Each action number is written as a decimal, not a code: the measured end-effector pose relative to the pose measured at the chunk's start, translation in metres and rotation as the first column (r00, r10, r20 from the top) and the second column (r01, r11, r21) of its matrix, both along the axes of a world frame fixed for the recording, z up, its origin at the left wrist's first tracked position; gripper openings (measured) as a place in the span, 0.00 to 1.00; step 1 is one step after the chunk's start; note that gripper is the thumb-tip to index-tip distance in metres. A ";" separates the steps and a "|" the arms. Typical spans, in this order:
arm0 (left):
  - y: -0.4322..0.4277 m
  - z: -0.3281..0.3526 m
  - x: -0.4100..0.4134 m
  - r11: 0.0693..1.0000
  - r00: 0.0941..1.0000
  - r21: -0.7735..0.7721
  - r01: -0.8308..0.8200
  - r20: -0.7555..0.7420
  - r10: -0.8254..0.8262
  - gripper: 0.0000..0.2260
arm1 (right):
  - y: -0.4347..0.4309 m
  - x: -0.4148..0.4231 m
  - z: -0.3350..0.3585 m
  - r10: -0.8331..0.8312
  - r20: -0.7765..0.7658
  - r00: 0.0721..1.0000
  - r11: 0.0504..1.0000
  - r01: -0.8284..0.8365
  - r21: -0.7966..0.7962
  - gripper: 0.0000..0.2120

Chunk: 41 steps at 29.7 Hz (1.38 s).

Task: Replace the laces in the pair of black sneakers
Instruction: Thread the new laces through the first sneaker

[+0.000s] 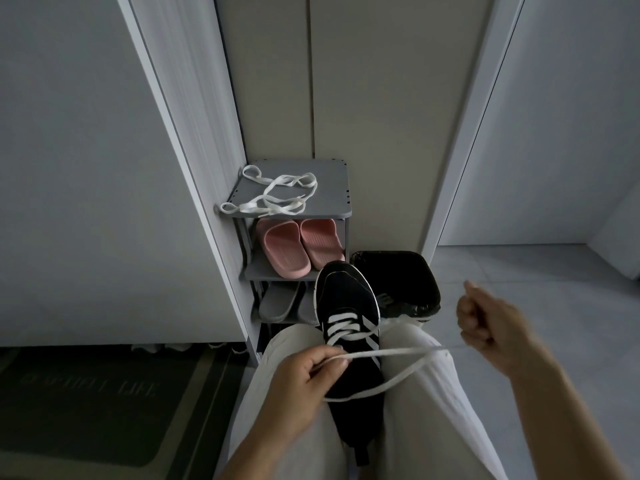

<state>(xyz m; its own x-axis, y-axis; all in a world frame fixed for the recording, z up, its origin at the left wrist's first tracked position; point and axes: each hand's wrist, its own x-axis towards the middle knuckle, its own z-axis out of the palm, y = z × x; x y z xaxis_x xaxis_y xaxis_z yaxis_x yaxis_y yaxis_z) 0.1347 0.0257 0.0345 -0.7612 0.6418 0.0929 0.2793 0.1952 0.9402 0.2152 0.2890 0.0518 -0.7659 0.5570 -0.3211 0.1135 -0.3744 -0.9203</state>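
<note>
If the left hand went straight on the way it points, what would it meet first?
Probably the black sneaker, near its lacing; the left hand pinches the white lace just before it.

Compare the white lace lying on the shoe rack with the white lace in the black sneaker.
The loose lace lies tangled in loops on the shoe rack, on its top shelf; the sneaker's lace is crossed through the eyelets of the black sneaker. The loose lace is slack and untouched; the sneaker's lace is drawn out sideways, pinched in the grip of the left hand. Both are flat and white.
</note>
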 end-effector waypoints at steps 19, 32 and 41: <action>0.016 -0.004 0.011 0.977 0.987 -0.183 0.108 -0.098 -0.128 0.07 | -0.094 0.004 -0.002 0.373 0.218 0.902 0.716 -0.429 0.551 0.07; 0.024 -0.003 0.012 0.999 0.922 0.006 -0.051 0.384 0.045 0.09 | -0.094 -0.002 -0.006 0.295 0.267 0.917 0.669 -0.398 0.628 0.12; 0.036 -0.006 0.018 0.972 0.957 -0.228 -0.059 0.264 0.120 0.18 | -0.080 -0.016 -0.011 0.167 0.424 0.890 0.478 -0.449 0.754 0.10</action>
